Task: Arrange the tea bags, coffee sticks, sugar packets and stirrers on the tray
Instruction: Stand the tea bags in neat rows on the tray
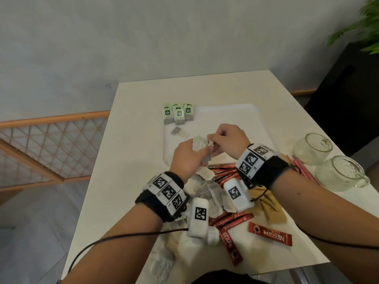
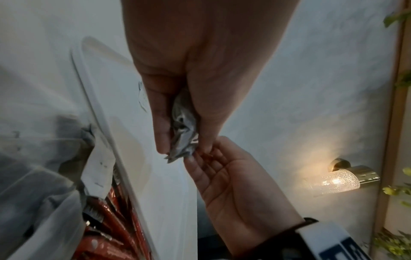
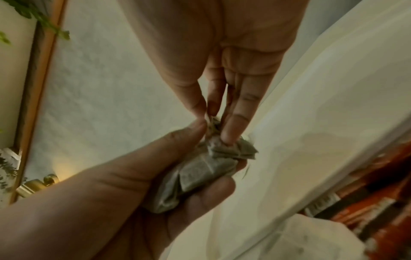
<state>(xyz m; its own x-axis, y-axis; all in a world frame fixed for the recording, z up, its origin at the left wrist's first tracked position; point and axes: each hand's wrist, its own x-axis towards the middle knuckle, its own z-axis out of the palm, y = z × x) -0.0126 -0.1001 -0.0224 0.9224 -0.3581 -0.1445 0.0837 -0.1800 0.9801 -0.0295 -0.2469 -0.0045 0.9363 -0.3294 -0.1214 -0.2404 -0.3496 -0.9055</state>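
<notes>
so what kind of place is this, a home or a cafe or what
Probably a cafe or hotel refreshment corner, though a home is possible. A white table holds a serving tray, many tea bags and coffee sticks, two glass mugs, and a decorative wall lamp glows nearby.

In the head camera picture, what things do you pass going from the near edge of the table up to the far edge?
Lone red coffee stick → pile of loose tea bags → the two hands holding a bunch of tea bags → single flat tea bag on the white tray → row of green-labelled tea bags.
</notes>
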